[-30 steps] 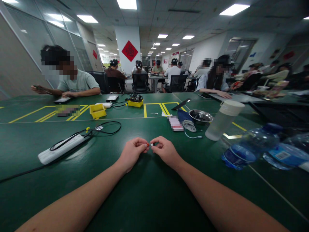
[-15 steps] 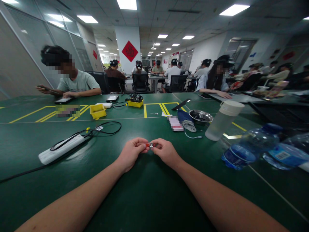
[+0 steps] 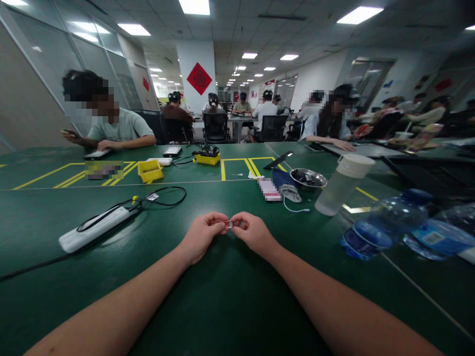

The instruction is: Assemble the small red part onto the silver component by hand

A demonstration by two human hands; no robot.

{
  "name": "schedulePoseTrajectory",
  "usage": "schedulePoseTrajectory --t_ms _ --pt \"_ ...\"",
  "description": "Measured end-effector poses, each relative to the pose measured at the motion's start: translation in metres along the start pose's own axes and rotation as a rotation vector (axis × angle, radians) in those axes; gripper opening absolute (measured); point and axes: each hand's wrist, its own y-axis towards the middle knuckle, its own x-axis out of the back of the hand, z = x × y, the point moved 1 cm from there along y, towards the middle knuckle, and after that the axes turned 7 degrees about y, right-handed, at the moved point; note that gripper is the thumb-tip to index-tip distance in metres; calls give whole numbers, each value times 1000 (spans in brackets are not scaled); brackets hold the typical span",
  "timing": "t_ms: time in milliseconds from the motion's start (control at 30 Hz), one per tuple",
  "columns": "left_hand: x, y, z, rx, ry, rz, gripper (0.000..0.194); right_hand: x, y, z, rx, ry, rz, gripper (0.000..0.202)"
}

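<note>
My left hand (image 3: 205, 235) and my right hand (image 3: 254, 234) meet fingertip to fingertip just above the green table (image 3: 218, 306). Between them is a small silver metal piece (image 3: 230, 224), with a bit of red-orange at its left side by my left fingertips. Thumb and forefinger of the left hand pinch the red end. My right thumb and fingers are closed at the silver end. The piece is too small, and too much covered by fingers, to tell its kind.
A white power strip (image 3: 98, 227) with a black cable lies left. Beyond my hands are a yellow bin (image 3: 150, 171) and a metal bowl (image 3: 308, 179). A frosted bottle (image 3: 341, 188) and a blue-labelled water bottle (image 3: 386, 227) are to the right. Co-workers sit across the table.
Between my fingertips the small silver piece has shifted slightly left and turned, and less red shows. Both hands stay in nearly the same place. The co-worker at left has moved a raised hand slightly.
</note>
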Motion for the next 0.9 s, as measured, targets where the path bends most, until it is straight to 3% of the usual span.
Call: schedulePoseTrajectory --t_ms 900 --pt "0 0 1 25 21 9 14 -1 0 -7 10 18 8 24"
